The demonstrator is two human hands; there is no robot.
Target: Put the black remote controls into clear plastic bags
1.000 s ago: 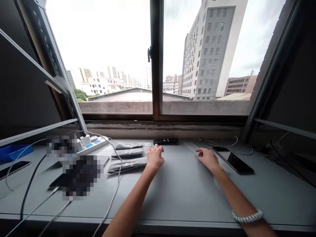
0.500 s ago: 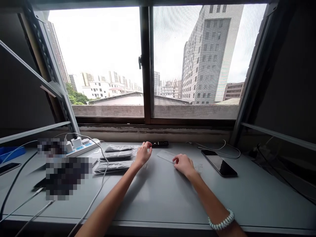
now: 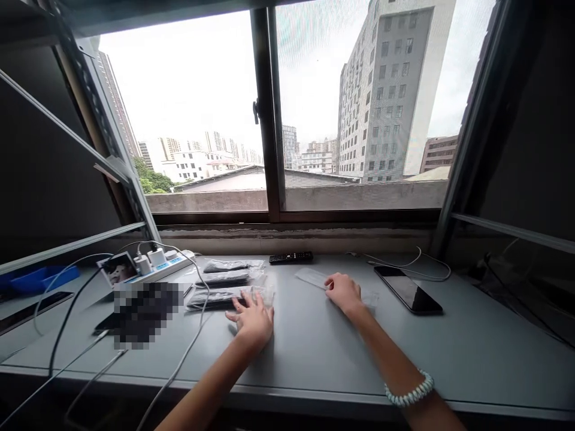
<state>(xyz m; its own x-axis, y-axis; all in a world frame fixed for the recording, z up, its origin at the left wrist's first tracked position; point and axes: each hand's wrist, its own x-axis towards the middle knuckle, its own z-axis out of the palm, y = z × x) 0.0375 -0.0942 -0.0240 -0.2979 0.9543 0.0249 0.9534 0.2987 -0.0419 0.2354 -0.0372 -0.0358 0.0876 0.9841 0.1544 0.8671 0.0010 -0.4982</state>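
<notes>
My left hand (image 3: 254, 320) is open with its fingers spread, at the near edge of the closest plastic-wrapped black packet (image 3: 220, 297). Its fingertips overlap the packet's clear end; whether they press on it I cannot tell. Behind lie a second wrapped packet (image 3: 224, 278) and a third (image 3: 231, 265), in a row. To the right, my right hand (image 3: 345, 293) has its fingers curled together on a flat clear plastic bag (image 3: 309, 276). More clear plastic shows past the wrist.
A black remote control (image 3: 291, 257) lies near the window wall. A phone (image 3: 408, 290) rests at the right, with a white cable (image 3: 404, 265) behind it. At the left are a power strip (image 3: 168, 263), a blue tray (image 3: 45, 279) and loose cables across the desk (image 3: 314, 359).
My left hand has come back from near the remote control toward me and spread its fingers beside the closest packet. My right hand stays on the clear bag. The view has shifted slightly.
</notes>
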